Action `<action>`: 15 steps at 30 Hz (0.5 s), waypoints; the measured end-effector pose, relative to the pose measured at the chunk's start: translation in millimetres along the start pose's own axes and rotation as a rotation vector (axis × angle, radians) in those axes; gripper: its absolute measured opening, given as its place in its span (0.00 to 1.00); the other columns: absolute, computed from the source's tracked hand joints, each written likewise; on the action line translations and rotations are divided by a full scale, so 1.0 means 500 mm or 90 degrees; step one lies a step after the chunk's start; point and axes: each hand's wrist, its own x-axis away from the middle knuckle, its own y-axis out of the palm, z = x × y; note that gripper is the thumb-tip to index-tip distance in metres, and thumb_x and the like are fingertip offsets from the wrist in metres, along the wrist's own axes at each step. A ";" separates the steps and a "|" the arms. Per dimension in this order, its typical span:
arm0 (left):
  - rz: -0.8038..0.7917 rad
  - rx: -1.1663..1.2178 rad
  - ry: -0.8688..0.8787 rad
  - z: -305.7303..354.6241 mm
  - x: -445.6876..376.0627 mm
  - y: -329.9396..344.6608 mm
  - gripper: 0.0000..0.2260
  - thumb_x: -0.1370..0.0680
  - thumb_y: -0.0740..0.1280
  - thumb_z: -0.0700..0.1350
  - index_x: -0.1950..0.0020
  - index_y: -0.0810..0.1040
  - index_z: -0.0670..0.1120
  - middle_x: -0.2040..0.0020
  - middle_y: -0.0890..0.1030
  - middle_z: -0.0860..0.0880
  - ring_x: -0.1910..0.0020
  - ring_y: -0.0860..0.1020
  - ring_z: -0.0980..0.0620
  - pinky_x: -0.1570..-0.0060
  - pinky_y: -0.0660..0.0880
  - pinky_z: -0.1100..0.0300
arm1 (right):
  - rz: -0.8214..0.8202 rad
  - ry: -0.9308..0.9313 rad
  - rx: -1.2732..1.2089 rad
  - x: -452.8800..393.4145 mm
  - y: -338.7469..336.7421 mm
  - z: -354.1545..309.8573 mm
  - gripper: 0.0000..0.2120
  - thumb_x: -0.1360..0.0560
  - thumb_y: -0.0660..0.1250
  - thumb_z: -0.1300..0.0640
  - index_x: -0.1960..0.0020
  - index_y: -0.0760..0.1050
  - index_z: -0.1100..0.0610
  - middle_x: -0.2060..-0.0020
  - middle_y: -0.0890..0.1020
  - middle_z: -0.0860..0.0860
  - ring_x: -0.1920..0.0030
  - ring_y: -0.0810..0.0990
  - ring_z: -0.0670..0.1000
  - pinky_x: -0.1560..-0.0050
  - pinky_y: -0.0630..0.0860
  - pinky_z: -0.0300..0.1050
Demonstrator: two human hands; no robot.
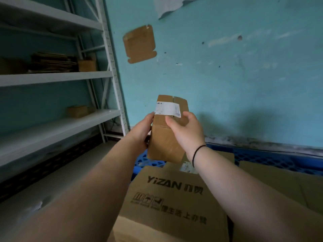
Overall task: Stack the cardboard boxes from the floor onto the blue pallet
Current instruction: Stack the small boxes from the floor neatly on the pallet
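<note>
Reaching over the large printed brown cardboard carton (167,203), our left hand (142,131) and right hand (186,131) curl their fingers round a small taped brown cardboard box (167,142), aloft above the blue plastic lattice pallet (272,158) (probably light, stiff; side grips suit it).

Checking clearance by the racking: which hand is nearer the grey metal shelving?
Left. The left hand grips the small box on the side toward the shelving; the right hand holds its far side.
</note>
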 end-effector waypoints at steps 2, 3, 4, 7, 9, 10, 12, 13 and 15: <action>-0.028 -0.002 -0.011 -0.023 -0.055 0.022 0.15 0.25 0.59 0.59 0.55 0.80 0.51 0.58 0.83 0.51 0.55 0.80 0.50 0.61 0.75 0.59 | 0.054 -0.005 0.030 -0.031 0.011 0.049 0.31 0.31 0.67 0.41 0.31 0.64 0.51 0.35 0.71 0.53 0.36 0.71 0.54 0.45 0.69 0.46; -0.054 0.010 -0.016 -0.039 -0.082 0.032 0.15 0.24 0.59 0.58 0.56 0.80 0.50 0.62 0.84 0.51 0.60 0.82 0.51 0.66 0.76 0.62 | 0.071 0.004 0.049 -0.045 0.016 0.076 0.31 0.30 0.67 0.42 0.31 0.64 0.51 0.35 0.71 0.54 0.36 0.70 0.56 0.43 0.69 0.47; -0.086 0.026 -0.025 -0.057 -0.107 0.042 0.16 0.24 0.59 0.58 0.58 0.80 0.49 0.66 0.85 0.51 0.66 0.83 0.53 0.72 0.76 0.65 | 0.080 0.025 0.063 -0.056 0.023 0.102 0.31 0.30 0.66 0.42 0.31 0.63 0.51 0.34 0.70 0.54 0.35 0.69 0.57 0.40 0.69 0.49; -0.151 0.014 -0.059 -0.120 -0.161 0.069 0.13 0.24 0.62 0.52 0.57 0.81 0.46 0.69 0.85 0.51 0.72 0.82 0.55 0.76 0.73 0.69 | 0.066 0.111 0.097 -0.086 0.034 0.175 0.28 0.29 0.64 0.45 0.32 0.65 0.51 0.35 0.71 0.57 0.36 0.70 0.60 0.37 0.69 0.54; -0.166 -0.032 -0.079 -0.163 -0.179 0.083 0.11 0.24 0.63 0.47 0.45 0.79 0.44 0.58 0.84 0.47 0.61 0.81 0.52 0.64 0.75 0.65 | 0.031 0.150 0.158 -0.098 0.029 0.214 0.24 0.29 0.62 0.46 0.34 0.68 0.51 0.38 0.74 0.58 0.39 0.73 0.61 0.38 0.71 0.54; -0.176 -0.052 -0.091 -0.189 -0.189 0.090 0.13 0.23 0.62 0.44 0.40 0.76 0.42 0.51 0.83 0.45 0.55 0.80 0.49 0.56 0.75 0.60 | 0.008 0.164 0.206 -0.100 0.027 0.236 0.23 0.28 0.61 0.46 0.35 0.69 0.51 0.39 0.74 0.58 0.40 0.74 0.60 0.39 0.72 0.53; -0.211 -0.152 -0.094 -0.236 -0.202 0.099 0.15 0.23 0.63 0.42 0.37 0.75 0.42 0.43 0.80 0.42 0.45 0.78 0.44 0.45 0.73 0.53 | -0.057 0.179 0.344 -0.105 0.027 0.281 0.22 0.27 0.60 0.47 0.35 0.69 0.53 0.39 0.75 0.58 0.42 0.75 0.58 0.42 0.74 0.49; -0.215 -0.230 -0.086 -0.250 -0.205 0.101 0.14 0.24 0.63 0.42 0.39 0.76 0.42 0.44 0.80 0.42 0.45 0.78 0.43 0.46 0.74 0.53 | -0.089 0.189 0.417 -0.108 0.028 0.298 0.23 0.26 0.59 0.46 0.35 0.69 0.55 0.39 0.75 0.58 0.43 0.76 0.57 0.44 0.74 0.46; -0.188 -0.321 -0.051 -0.265 -0.212 0.104 0.11 0.25 0.64 0.41 0.44 0.79 0.41 0.52 0.80 0.43 0.52 0.78 0.45 0.53 0.73 0.56 | -0.132 0.208 0.514 -0.112 0.032 0.311 0.26 0.25 0.58 0.43 0.34 0.69 0.59 0.40 0.76 0.58 0.43 0.77 0.56 0.50 0.74 0.43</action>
